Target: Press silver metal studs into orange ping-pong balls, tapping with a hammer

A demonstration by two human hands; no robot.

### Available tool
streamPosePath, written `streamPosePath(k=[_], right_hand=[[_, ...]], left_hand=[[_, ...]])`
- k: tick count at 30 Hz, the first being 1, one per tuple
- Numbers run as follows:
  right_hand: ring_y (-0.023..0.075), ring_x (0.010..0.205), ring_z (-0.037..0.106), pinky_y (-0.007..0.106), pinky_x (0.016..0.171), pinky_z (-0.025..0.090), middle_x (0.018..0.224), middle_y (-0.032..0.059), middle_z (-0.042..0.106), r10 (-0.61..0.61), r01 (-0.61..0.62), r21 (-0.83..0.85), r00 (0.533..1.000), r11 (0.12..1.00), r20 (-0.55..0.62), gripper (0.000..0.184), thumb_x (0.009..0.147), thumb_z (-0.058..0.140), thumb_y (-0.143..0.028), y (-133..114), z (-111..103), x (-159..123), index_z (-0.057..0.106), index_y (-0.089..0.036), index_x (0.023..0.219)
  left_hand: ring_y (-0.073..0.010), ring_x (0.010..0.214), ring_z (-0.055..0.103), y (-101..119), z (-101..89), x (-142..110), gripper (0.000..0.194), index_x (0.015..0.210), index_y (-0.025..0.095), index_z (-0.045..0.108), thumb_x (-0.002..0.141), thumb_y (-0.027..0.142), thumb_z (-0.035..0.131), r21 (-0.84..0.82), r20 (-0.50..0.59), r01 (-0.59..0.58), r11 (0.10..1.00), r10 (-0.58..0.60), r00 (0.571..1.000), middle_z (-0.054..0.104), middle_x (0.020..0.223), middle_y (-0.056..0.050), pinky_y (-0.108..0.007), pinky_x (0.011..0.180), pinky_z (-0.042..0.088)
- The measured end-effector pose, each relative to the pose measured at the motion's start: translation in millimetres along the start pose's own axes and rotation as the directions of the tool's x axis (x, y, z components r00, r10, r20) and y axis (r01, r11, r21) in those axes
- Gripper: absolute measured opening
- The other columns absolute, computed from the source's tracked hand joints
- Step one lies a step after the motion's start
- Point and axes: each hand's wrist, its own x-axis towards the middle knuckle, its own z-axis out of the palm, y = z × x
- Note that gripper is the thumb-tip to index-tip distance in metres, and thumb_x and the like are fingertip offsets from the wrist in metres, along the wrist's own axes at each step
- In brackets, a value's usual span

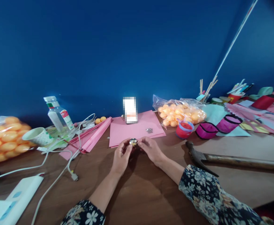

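Observation:
Both of my hands meet over the brown table (137, 190), just in front of a stack of pink paper (134, 129). Between their fingertips sits a small shiny, glittery ball (133, 142). My left hand (121, 156) pinches it from the left and my right hand (151, 149) from the right. A small silvery sparkly piece (149, 130) lies on the pink paper just beyond my right hand.
A hammer (221, 159) lies at the right. A bag of orange balls (180, 114), a red cup (184, 129) and two magenta paper cups (217, 127) stand behind it. At left are another bag of orange balls (4, 139), a paper cup (37, 136), a water bottle (58, 115), white cables (59, 168) and a power bank (15, 200).

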Motion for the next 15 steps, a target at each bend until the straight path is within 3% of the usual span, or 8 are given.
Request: streamPosePath(k=[5, 15], right_hand=[[0.0100, 0.061, 0.047, 0.022, 0.059, 0.039, 0.068, -0.0019, 0.054, -0.041, 0.040, -0.052, 0.999, 0.998, -0.019, 0.014, 0.074, 0.058, -0.031, -0.5, 0.9, -0.9, 0.056, -0.017, 0.077], [0.0123, 0.068, 0.052, 0.026, 0.068, 0.045, 0.073, 0.0002, 0.057, 0.017, -0.016, 0.053, 1.000, 0.998, -0.005, 0.020, 0.071, 0.062, -0.036, -3.1, 7.7, -6.2, 0.057, -0.017, 0.074]], left_hand=[[-0.0198, 0.103, 0.056, -3.2, -1.8, 0.1, 0.042, 0.114, 0.021, 0.048, 0.074, 0.030, 0.059, 0.026, -0.059, -0.016, 1.000, 0.018, 0.998, 0.058, 0.112, -0.008, -0.037, 0.090, 0.045], [-0.0211, 0.100, 0.059, 0.4, 0.1, 0.8, 0.046, 0.115, 0.019, 0.051, 0.072, 0.030, 0.062, 0.078, -0.018, -0.022, 0.997, 0.023, 1.000, 0.062, 0.111, -0.008, -0.037, 0.089, 0.045]])
